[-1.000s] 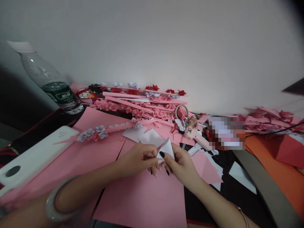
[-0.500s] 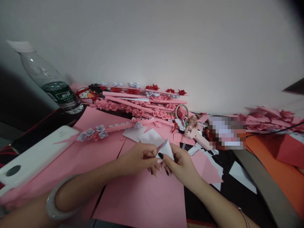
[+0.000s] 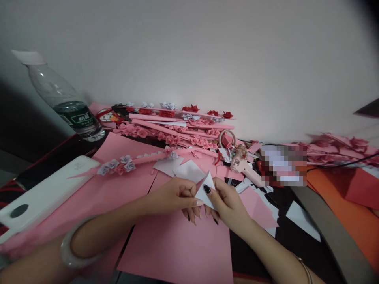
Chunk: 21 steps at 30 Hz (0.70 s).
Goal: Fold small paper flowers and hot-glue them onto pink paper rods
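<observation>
A small folded piece of white paper [image 3: 204,193] is held between both hands above a large pink sheet [image 3: 183,248]. My left hand [image 3: 179,197] pinches its lower left corner, the thumb lying on top. My right hand [image 3: 225,201] grips its right side, with the dark-nailed thumb flat against the front face. The paper comes to a point at the top. Just behind the hands lie loose white paper squares [image 3: 189,171]. A pink paper stem with white and pink paper flowers [image 3: 126,163] rests farther left.
A water bottle [image 3: 71,102] and a white oblong device [image 3: 50,189] stand at left. Paper flower stems [image 3: 166,130] are heaped along the wall. A roll of tape [image 3: 227,139] and a pink glue gun [image 3: 245,169] lie behind my right hand. Orange sheets [image 3: 337,201] lie at right.
My right thumb has slid up and onto the front face of the folded paper, its fingers shifting slightly. The left hand keeps its pinch almost in place.
</observation>
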{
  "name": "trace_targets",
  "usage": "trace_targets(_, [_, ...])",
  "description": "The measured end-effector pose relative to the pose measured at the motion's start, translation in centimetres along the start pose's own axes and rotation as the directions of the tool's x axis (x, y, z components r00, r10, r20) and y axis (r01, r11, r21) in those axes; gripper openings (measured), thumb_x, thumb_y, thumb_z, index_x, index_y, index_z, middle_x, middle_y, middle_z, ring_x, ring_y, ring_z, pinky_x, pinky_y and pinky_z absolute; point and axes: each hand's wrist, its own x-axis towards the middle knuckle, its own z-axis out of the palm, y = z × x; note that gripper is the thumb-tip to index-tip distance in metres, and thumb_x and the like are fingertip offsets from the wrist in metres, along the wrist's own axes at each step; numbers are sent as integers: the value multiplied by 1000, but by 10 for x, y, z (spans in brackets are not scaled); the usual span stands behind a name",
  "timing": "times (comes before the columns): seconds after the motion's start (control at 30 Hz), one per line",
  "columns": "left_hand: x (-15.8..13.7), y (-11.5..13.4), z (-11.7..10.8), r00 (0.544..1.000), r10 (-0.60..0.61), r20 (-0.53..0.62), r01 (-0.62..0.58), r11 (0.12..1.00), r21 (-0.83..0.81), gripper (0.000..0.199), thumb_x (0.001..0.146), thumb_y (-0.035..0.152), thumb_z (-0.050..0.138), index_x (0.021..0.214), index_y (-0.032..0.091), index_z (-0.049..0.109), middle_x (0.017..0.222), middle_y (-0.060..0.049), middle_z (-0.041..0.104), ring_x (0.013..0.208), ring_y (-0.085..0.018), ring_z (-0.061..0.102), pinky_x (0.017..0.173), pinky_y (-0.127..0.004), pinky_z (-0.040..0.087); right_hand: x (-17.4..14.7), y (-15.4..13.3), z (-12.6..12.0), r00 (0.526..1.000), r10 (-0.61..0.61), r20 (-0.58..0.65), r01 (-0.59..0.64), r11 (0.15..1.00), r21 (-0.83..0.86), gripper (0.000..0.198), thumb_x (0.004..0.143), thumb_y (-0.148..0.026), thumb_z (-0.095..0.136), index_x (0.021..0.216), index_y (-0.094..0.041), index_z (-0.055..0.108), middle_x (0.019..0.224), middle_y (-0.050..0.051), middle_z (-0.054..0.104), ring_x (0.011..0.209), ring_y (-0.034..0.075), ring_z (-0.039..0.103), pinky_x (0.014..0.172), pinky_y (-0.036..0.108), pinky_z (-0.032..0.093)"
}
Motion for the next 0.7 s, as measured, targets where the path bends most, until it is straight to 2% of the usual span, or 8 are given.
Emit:
trace_targets(0.47, [-1, -1, 0, 1000, 0, -25, 1, 999, 47, 24, 78, 32, 65, 71, 15, 50, 67, 0, 69, 54, -12, 66, 56, -25, 53, 1, 1, 2, 999, 13, -31, -14, 1000, -18, 22, 92, -39, 40, 77, -23, 42, 50, -6, 55, 32, 8, 43, 32, 19, 33])
trace_targets(0.7, [-1, 1, 2, 994, 19, -105, -14, 998, 56, 22, 79, 30, 64, 70, 15, 51, 69, -1, 69, 58, -13, 67, 56, -25, 53, 2, 3, 1, 999, 37, 17, -38, 995, 95, 19, 91, -40, 41, 83, -24, 42, 56, -6, 56, 34, 9, 49, 33, 21, 39])
